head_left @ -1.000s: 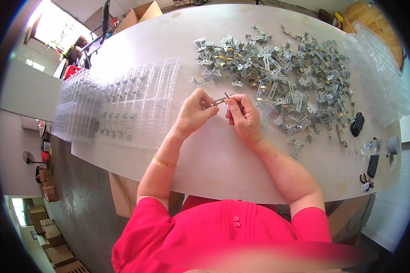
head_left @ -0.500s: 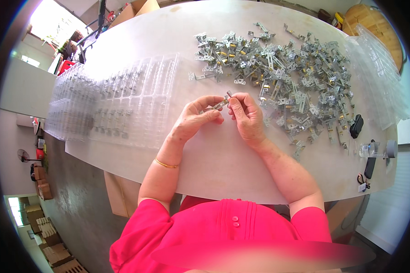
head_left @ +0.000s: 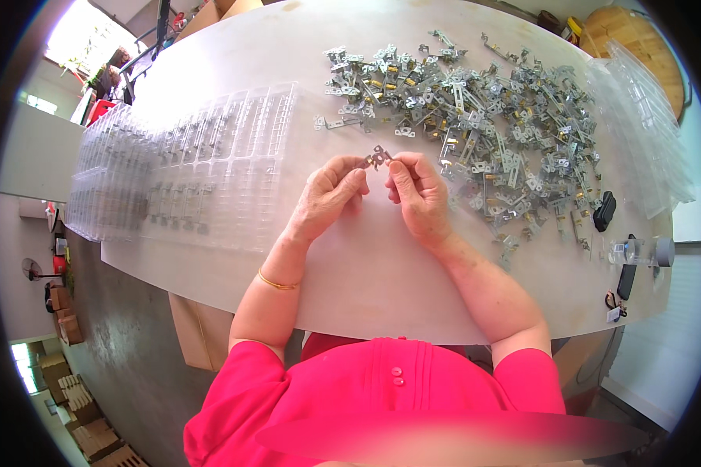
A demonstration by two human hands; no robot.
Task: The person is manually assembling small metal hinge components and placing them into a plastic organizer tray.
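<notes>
Between my two hands, above the table, a small silvery metal bracket with holes is held up. My left hand pinches its left end between thumb and forefinger. The right end sits in the pinch of my right hand, the other fingers curled in. Beyond and to the right spreads a large heap of similar metal brackets, some with brass-coloured parts. Off to the left lie clear plastic compartment trays, several slots holding brackets in rows.
At the right edge of the table are more clear plastic trays, a black case, a clear bottle lying on its side and a dark phone-like object. A cardboard box stands below the front left edge.
The bracket has been turned, so its holed face now shows between my hands. My left hand's fingers have shifted to its end. The whole view has moved slightly.
</notes>
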